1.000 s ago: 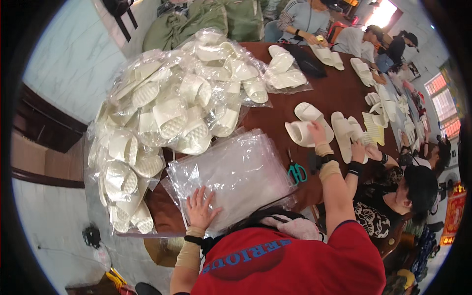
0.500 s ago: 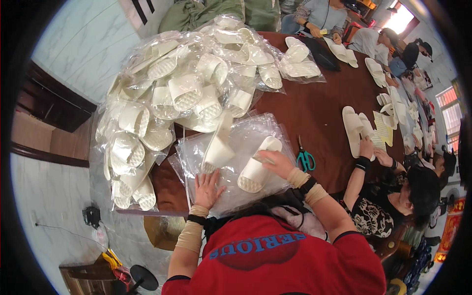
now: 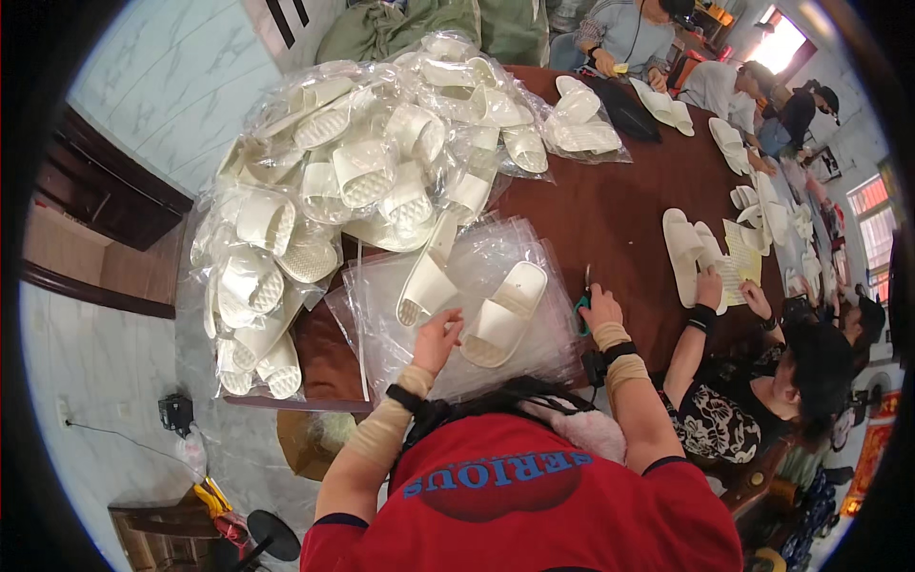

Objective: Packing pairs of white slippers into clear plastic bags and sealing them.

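Slippers on plastic, two of them: cream slide slippers, soles up, lying on a stack of clear plastic bags [image 3: 457, 315] at the near edge of a dark brown table [image 3: 620, 210]. Left slipper [image 3: 426, 278] long and narrow, heel end toward six o'clock; right slipper [image 3: 503, 315] just beside it at four o'clock, tilted toward one o'clock.

Left hand [image 3: 437, 340] resting on the bags at six o'clock of the left slipper, fingers loosely spread, fingertips close to both slippers' near ends, holding nothing; touching a slipper or not, cannot tell. Beige sleeve and dark wristband on that forearm.

Right hand [image 3: 600, 307] at three o'clock of the right slipper, off the edge of the bag stack, fingers curled over green-handled scissors [image 3: 582, 297] lying on the table; gripping or merely resting, cannot tell.

Heaped at eleven o'clock of the bags: large pile of bagged cream slippers [image 3: 353, 172], spilling over the table's left edge. At two o'clock of the right hand, another pair of cream slippers [image 3: 691, 253] under a co-worker's hand [image 3: 708, 286], with a yellowish sheet of paper [image 3: 742, 262] beside it. More slippers and seated people farther along, toward one o'clock.
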Tool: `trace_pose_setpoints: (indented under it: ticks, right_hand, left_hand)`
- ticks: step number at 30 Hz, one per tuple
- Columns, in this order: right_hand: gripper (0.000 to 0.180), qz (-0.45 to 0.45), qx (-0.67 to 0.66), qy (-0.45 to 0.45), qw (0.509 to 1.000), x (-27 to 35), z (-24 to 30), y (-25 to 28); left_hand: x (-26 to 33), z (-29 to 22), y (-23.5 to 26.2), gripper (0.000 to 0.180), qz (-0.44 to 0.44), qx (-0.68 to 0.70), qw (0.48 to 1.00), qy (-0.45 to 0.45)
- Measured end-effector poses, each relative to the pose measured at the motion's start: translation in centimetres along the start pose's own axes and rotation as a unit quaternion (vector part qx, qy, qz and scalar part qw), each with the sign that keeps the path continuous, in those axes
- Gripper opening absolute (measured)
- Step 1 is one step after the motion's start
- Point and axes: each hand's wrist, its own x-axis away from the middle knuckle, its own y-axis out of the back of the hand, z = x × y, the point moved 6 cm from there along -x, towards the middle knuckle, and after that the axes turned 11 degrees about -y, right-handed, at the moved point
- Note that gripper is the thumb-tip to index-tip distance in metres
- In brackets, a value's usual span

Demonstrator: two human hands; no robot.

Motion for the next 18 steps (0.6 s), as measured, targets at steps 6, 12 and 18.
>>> trace_pose_setpoints:
  ticks: [6,12,18]
  right_hand:
    - [0.05,0.042,-0.227,0.142,0.963,0.6,1.4,4.4]
    - [0.048,0.223,-0.287,0.251,0.897,3.2,7.2,5.8]
    - [0.054,0.333,-0.011,0.37,0.867,8.2,13.6,5.0]
  left_hand:
    - [0.3,5.2,-3.3,0.022,-0.03,0.231,0.95,0.206]
    - [1.8,5.1,-3.9,0.019,-0.059,0.311,0.919,0.235]
    - [2.7,4.9,-4.1,0.016,-0.101,0.382,0.879,0.266]
